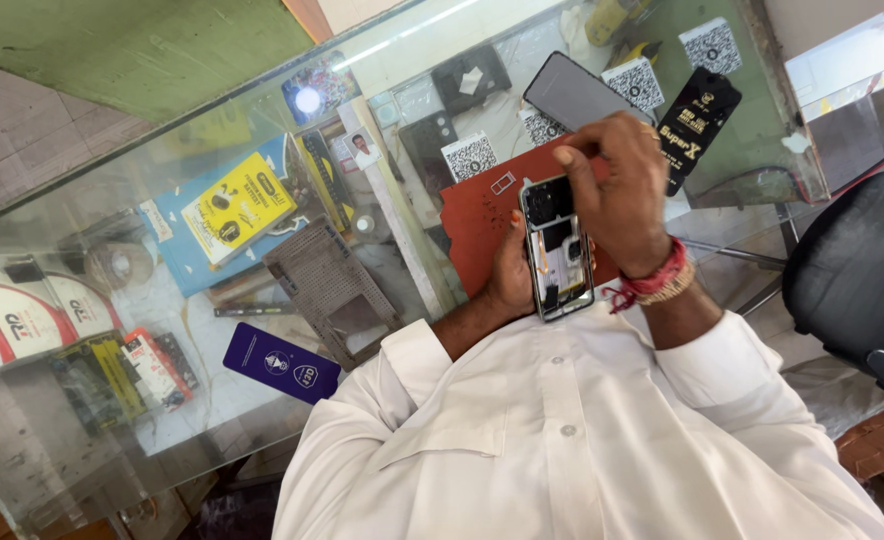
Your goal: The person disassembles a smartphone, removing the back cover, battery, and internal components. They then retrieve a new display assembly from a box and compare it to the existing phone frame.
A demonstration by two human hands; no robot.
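Far left, under the glass-topped counter (392,215), lie two white packets with red arcs (22,315) beside one round tape roll (117,265). Next comes one yellow card on a blue package (237,207), then one grey perforated mat (330,290) and, lying on the glass at the near edge, one dark purple rectangular card (282,363).

At the centre one reddish-brown work mat (482,215) lies on the counter. Above it the left hand (512,275) cups one opened smartphone with its back cover off and its inner parts exposed (557,250), fingers wrapped behind the left edge, so this grip is closed around the phone. The phone is held upright between both hands, above the mat and close to the person's white shirt (562,440).

The right hand (622,190), with one band of red thread and beads at the wrist (657,285), curls over the phone's upper right side; its grip is pressed together against the phone's top edge.

Beyond lie one dark flat phone panel (574,95), one black packet with gold lettering (697,120) and four white square code stickers (712,45). Far right stands one black padded seat (857,275).
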